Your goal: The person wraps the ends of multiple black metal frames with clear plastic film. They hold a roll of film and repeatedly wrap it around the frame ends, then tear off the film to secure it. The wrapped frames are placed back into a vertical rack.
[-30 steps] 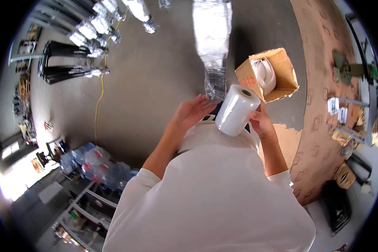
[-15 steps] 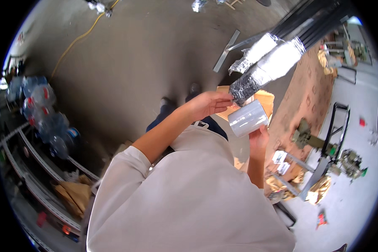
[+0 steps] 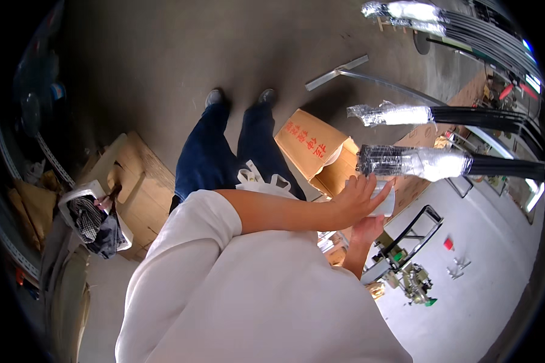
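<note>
My right hand holds a roll of clear stretch film from below, its fingers partly hidden. My left hand reaches across in front of me, thumb and fingers spread around the same roll and covering much of it. Just above the hands is the end of a bundle of long black bars, wrapped in shiny clear film. A second black bundle, its end also wrapped in film, runs beside it farther away.
Below the bundles stands an open cardboard box. A metal stand rests on the floor beyond. More wrapped bundles lie at far right. At left, a white bin holds dark cloth. Machine parts sit on the pale floor at right.
My view has turned, and the bundles now lie more level. My left hand has gone from the wrapped end onto the film roll. My right hand stays on the roll.
</note>
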The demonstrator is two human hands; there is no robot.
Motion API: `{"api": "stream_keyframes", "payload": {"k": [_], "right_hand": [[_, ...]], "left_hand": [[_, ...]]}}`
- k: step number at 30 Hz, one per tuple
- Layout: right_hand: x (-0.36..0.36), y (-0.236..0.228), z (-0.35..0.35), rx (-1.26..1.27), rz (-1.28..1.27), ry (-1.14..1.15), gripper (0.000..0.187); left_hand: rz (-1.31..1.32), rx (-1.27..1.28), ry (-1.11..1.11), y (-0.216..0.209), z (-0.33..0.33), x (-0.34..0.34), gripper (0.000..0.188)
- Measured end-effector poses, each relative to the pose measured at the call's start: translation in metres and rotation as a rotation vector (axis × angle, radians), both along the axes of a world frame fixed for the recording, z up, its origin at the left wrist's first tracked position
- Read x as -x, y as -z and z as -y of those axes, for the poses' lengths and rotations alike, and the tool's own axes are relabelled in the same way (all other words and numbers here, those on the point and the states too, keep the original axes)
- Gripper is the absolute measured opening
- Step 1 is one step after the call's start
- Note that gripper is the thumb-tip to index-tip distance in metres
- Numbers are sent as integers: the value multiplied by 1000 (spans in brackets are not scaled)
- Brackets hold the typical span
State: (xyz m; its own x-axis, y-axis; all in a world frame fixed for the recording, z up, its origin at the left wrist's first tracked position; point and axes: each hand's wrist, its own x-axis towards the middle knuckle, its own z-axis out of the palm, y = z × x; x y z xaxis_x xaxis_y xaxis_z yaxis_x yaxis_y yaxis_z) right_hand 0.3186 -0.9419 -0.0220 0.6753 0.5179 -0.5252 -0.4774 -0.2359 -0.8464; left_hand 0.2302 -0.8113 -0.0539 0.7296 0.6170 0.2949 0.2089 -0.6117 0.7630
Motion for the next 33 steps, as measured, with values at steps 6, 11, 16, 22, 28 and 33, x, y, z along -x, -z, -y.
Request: {"api": "stream_keyframes", "payload": {"k": [6,11,16,22,28,33], "right_hand": [[-35,15,-21,-103,-219,170,55],[-127,86,-77,-109,-273,-111,52],[-167,119,-112,-186,-561,-434,32],[-144,108,-132,-273,-666,-705,51],[-99,70,-163,118,-361,-606,75],[-83,67,-174,-60,-254,-652,89]], "left_hand": [[105,352,303,12,-35,13,92],[95,459,341,19,-48,24,94],[103,650,240,34,-68,35,92],[23,660,-21,76,-104,17,89],[72,763,37,86,-117,4,101],[112,897,165,96,-120,-11,104]]}}
